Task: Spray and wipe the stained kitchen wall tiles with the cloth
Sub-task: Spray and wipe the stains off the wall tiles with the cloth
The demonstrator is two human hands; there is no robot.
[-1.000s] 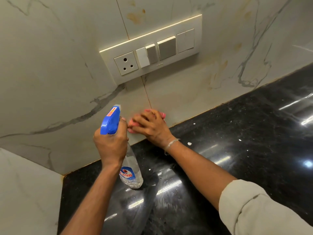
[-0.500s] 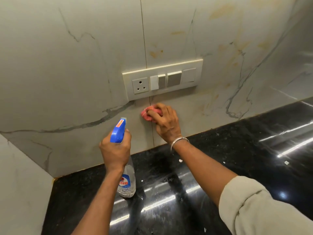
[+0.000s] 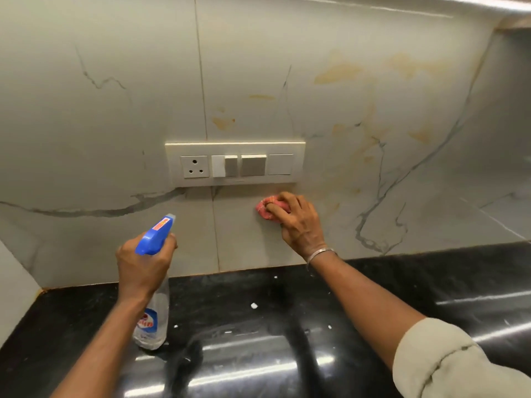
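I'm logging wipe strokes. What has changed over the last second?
The right hand slid the cloth up the wall from near the counter to just under the switch plate, then right, past the tile seam. The left hand kept its grip on the bottle, nozzle toward the wall.

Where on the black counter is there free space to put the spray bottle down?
The black counter is bare between left forearm and right forearm, up to the wall tiles, save small white specks, and again right of the right forearm. It is crowded near the left corner, where the left hand holds the spray bottle.
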